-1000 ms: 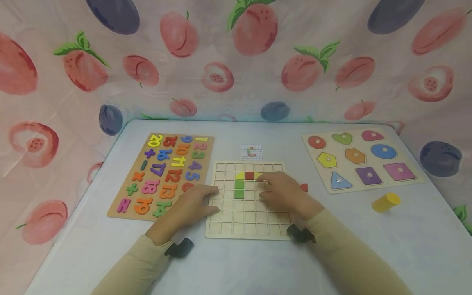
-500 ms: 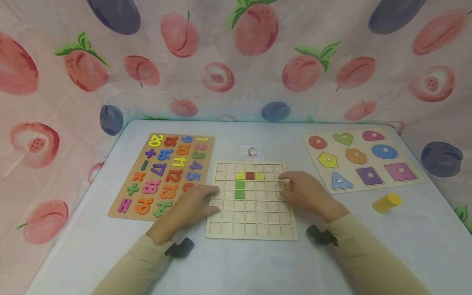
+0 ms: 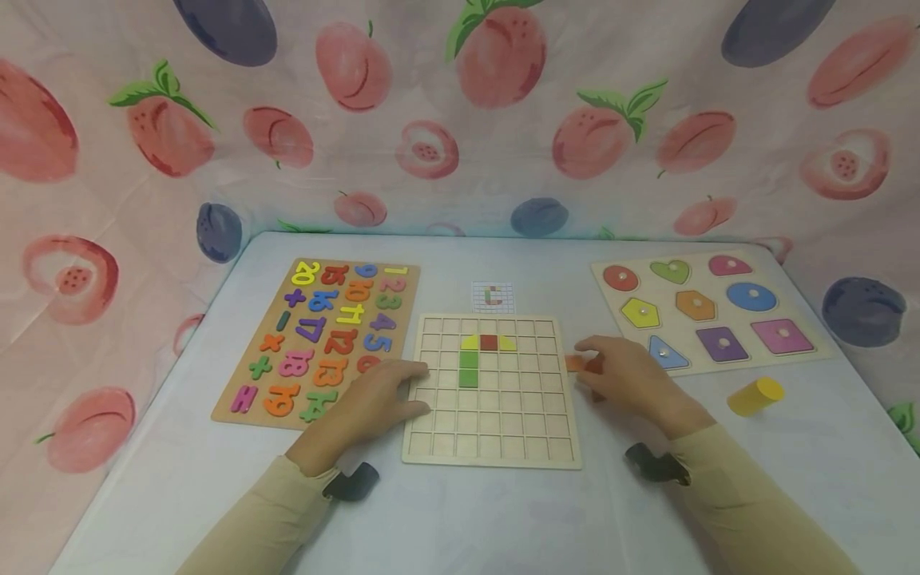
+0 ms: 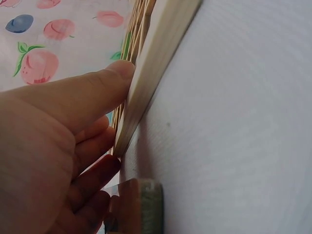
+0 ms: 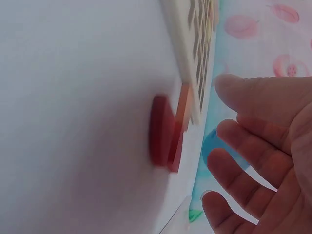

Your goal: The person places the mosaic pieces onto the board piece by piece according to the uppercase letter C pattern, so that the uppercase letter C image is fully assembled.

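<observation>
A wooden grid board (image 3: pixel 513 423) lies in front of me in the head view. In its upper cells sit a red square (image 3: pixel 489 343), two yellow pieces (image 3: pixel 507 344) and two green squares (image 3: pixel 468 369). My left hand (image 3: pixel 377 399) stays at the board's left edge; in the left wrist view its thumb (image 4: pixel 107 83) touches the rim. To the right of the board, my right hand (image 3: pixel 632 379) hovers with loosely bent fingers and nothing in them. Beneath it lie an orange block (image 3: pixel 573 363) and red pieces (image 5: pixel 161 131), partly hidden by the fingers.
A small pattern card (image 3: pixel 493 297) lies behind the grid board. On the left is a number puzzle board (image 3: pixel 412 287), partly covered by my left hand. A knobbed shape puzzle (image 3: pixel 699 267) lies at the back right, with a yellow cylinder (image 3: pixel 755 398) in front of it.
My right hand has drawn back rightward from the grid, uncovering the right-hand yellow piece, and now stands over the loose blocks beside the board. The left hand has stayed put.
</observation>
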Motion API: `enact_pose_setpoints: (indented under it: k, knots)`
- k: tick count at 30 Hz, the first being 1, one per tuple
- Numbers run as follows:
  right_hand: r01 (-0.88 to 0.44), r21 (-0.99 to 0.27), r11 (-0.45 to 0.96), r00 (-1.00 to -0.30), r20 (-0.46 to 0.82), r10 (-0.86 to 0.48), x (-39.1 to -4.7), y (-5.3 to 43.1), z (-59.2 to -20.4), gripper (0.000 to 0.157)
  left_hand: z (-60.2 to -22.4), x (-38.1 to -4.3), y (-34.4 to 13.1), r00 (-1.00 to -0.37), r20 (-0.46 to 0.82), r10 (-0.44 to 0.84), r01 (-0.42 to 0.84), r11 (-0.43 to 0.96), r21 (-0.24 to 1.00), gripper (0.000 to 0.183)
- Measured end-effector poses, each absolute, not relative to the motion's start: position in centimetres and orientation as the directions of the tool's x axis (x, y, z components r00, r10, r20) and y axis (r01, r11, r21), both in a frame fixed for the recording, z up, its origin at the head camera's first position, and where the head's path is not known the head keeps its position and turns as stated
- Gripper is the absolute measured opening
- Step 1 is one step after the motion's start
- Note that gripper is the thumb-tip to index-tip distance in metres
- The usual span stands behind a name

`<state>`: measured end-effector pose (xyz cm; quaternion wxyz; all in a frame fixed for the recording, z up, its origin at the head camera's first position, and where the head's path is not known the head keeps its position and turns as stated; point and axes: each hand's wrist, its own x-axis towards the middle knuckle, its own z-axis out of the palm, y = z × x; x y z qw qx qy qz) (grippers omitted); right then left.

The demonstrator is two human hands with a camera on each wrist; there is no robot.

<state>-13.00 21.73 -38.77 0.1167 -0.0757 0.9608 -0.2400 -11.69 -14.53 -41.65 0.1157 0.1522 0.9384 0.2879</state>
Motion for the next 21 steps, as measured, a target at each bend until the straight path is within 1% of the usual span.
enact_pose_setpoints:
  k: [4, 10, 21]
  knots:
    - [-0.097, -0.441, 0.892, -0.970, -0.158, -0.184, -12.8, 22.5, -39.1, 0.043, -41.7, -11.7, -14.6, -0.926, -0.130, 0.353, 0.220, 0.788, 0.575, 0.055]
    - [-0.064, -0.457, 0.887, -0.974, -0.167, -0.156, -12.2, 23.3, -39.3, 0.045, -41.6, -11.7, -14.5, -0.926, -0.132, 0.354, 0.220, 0.790, 0.573, 0.055]
    - [-0.109, -0.440, 0.891, -0.979, -0.109, -0.173, -12.0, 23.7, -39.4, 0.042, -41.5, -11.6, -14.4, -0.928, -0.140, 0.345, 0.208, 0.792, 0.574, 0.055]
